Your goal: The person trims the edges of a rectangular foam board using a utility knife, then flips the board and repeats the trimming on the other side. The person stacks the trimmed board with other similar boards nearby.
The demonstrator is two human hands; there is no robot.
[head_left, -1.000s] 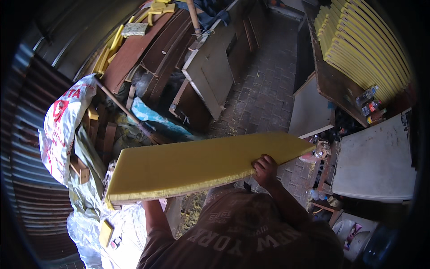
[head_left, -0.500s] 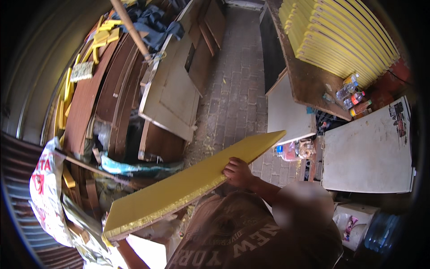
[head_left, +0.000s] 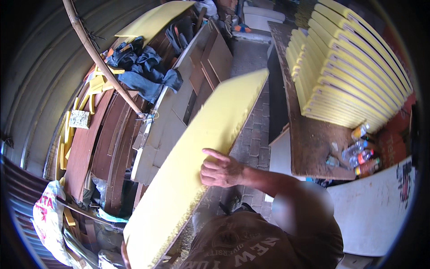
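Note:
A long yellow foam-faced panel [head_left: 179, 166] slants across the middle, its near end low at the left and its far end up at the right. Rough, crumbly foam lines its right edge. My right hand [head_left: 220, 170] grips that edge about midway, thumb side up, with the index finger stretched over the foam face. Beside the near end, only a sliver of my left hand [head_left: 125, 256] shows against the panel's left edge; the rest is hidden by the panel or out of the picture.
At the right, a brown table [head_left: 307, 148] bears a tall stack of yellow foam panels [head_left: 349, 67] and several bottles [head_left: 358, 157]. Leaning boards [head_left: 107, 152], dark blue cloth [head_left: 143, 67] and a slanting pole [head_left: 98, 58] crowd the left. A white sack [head_left: 47, 215] stands lower left; a paved aisle [head_left: 248, 67] runs between.
The panel has swung so its far end points farther forward, and its foam face now shows more fully. My right hand has shifted slightly left. The view has tilted up toward the aisle.

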